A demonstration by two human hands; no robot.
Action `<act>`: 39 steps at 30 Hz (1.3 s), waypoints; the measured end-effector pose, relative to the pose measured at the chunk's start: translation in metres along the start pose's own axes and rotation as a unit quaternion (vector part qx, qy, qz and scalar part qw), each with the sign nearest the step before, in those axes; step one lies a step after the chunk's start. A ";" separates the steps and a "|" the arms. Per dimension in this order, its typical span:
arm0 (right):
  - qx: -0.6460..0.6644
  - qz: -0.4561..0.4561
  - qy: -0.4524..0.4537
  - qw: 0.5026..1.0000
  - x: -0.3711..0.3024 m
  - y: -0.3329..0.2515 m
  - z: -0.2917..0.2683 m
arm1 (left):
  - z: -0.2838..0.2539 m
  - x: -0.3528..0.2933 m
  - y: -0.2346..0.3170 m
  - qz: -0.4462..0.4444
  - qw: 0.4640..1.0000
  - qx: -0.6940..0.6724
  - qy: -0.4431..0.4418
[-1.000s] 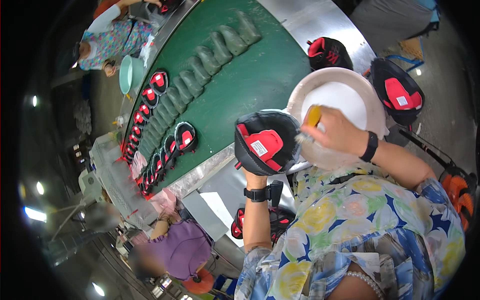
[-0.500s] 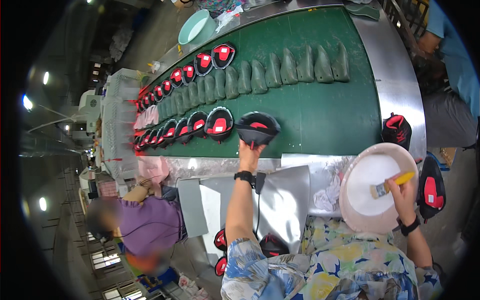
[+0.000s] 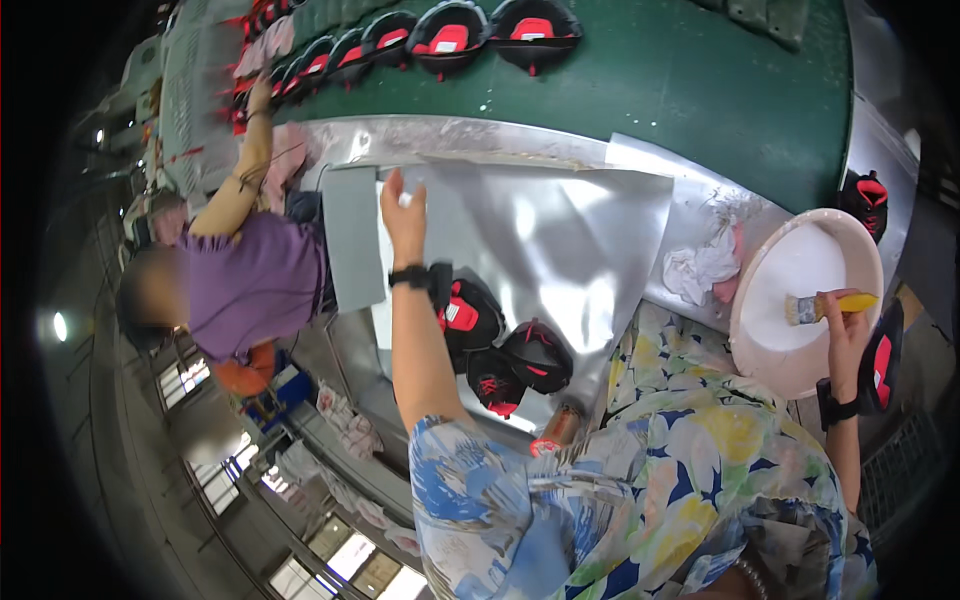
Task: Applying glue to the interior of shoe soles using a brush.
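My right hand (image 3: pixel 848 338) grips the yellow handle of a paintbrush (image 3: pixel 806 309), its bristles over the white liquid in a pale basin (image 3: pixel 873 255). My left hand (image 3: pixel 404 218) is empty, with thumb and fingers apart, above the metal sheet to the left of the basin. Close to my left wrist, several black-and-red shoe uppers (image 3: pixel 540 362) lie in a small pile on the sheet. Farther off, a black upper with a red insole (image 3: pixel 537 52) stands at the right end of a row on the green belt (image 3: pixel 640 85).
A person in a purple top (image 3: pixel 255 270) reaches toward the belt on the left. A crumpled white cloth (image 3: pixel 697 272) lies left of the basin. Two more uppers sit near it: one behind (image 3: pixel 866 203), one to its right (image 3: pixel 884 365). A cylindrical can (image 3: pixel 562 428) stands near my body.
My left hand has let go of the shoe upper, now at the row's end on the belt, and come back toward me. The brush stays in my right hand. The view has shifted.
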State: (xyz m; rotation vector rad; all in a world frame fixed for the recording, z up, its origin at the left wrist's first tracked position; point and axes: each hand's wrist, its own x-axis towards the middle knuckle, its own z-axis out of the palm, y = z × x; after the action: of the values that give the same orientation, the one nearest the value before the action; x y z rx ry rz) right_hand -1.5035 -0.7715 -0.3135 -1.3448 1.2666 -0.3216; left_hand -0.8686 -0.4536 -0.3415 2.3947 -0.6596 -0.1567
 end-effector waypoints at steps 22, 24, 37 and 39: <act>-0.002 -0.077 -0.038 0.996 -0.009 0.033 0.027 | 0.086 -0.220 0.155 0.165 0.948 0.208 -0.177; -0.017 -0.099 -0.025 0.995 -0.010 0.034 0.024 | 0.114 -0.286 0.106 0.329 0.910 0.142 -0.208; -0.038 -0.079 -0.020 0.996 0.026 0.050 0.075 | 0.132 -0.219 0.122 0.247 0.887 0.239 -0.309; -0.243 -0.266 -0.151 0.921 0.011 0.053 0.073 | 0.114 -0.195 0.132 0.066 0.937 0.077 -0.335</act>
State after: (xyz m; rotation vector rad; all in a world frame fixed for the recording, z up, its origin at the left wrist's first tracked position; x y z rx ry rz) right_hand -1.4654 -0.7260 -0.3820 -2.0816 0.7221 -0.1605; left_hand -1.1237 -0.5078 -0.3605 2.4183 -1.1696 -0.9200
